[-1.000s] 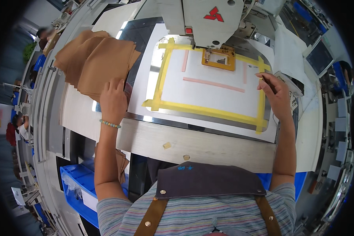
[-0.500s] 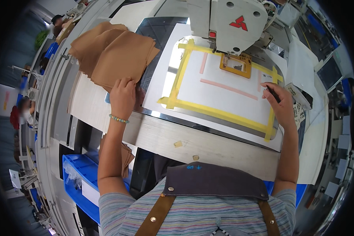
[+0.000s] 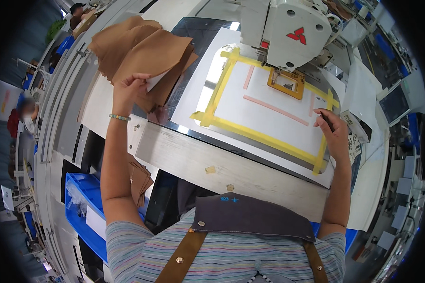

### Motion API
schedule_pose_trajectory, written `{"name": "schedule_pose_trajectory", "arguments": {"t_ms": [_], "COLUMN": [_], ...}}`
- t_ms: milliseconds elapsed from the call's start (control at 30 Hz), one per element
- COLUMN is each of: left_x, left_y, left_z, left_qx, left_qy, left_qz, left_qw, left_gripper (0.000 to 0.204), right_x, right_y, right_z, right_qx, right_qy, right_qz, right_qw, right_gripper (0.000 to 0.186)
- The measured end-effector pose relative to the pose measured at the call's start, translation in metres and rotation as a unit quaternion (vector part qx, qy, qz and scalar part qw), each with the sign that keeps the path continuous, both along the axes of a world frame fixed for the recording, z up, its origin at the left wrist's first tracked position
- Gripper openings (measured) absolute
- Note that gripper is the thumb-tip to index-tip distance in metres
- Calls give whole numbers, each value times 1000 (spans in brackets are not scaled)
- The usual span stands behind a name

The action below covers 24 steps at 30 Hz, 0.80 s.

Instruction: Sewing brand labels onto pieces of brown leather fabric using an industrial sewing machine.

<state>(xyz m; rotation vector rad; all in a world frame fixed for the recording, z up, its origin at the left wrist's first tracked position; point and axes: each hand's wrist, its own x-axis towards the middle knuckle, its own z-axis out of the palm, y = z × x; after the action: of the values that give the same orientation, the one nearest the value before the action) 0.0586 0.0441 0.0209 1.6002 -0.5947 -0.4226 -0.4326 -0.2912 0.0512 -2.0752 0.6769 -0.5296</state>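
Observation:
At the far left of the worktable lies a stack of brown sheets (image 3: 113, 45), which look like leather or cloth. My left hand (image 3: 129, 92) pinches the near corner of the top brown sheet (image 3: 153, 59); that corner is raised and curled, baring a pale underside. My right hand (image 3: 334, 134) is over the right edge of a white template sheet (image 3: 269, 96) bordered with yellow tape. Its fingers are curled round a small dark tool (image 3: 327, 123), whose kind is mostly hidden. Pink strips (image 3: 275, 110) mark the template. A yellow frame (image 3: 286, 84) sits under the sewing machine head (image 3: 295, 40).
A white box (image 3: 355, 123) stands right of the template, with a screen (image 3: 393, 104) beyond it. Below the table at left are a blue bin (image 3: 82, 207) with clear plastic bags and more brown pieces (image 3: 139, 181). Other people are far off at left.
My left hand has moved left and slightly up, lifting and curling the top brown sheet's corner off the stack. My right hand stays near the template's right edge, still holding the dark tool.

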Motion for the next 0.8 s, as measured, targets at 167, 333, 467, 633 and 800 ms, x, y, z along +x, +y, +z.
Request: {"name": "schedule_pose_trajectory", "arguments": {"t_ms": [167, 333, 467, 633, 800], "left_x": [36, 4, -45, -58, -51], "left_y": [10, 13, 3, -3, -5], "left_z": [67, 82, 46, 2, -16], "left_qx": [-131, 116, 258, 246, 154], "left_qy": [-56, -284, -519, -601, -599], "left_qz": [33, -48, -115, -138, -63], "left_qw": [989, 951, 807, 748, 783], "left_gripper": [16, 17, 26, 23, 13], "right_x": [-1, -4, -2, -2, -7], "right_y": [-4, -4, -4, -5, 0], "right_z": [-2, -8, -9, -10, -13], "right_qx": [3, 3, -52, -136, -217], "right_qy": [-1, 5, 24, 91, 107], "right_qz": [-15, -15, -31, -25, -3], "right_qw": [1000, 1000, 998, 986, 970], "right_gripper": [27, 26, 28, 30, 33]}}
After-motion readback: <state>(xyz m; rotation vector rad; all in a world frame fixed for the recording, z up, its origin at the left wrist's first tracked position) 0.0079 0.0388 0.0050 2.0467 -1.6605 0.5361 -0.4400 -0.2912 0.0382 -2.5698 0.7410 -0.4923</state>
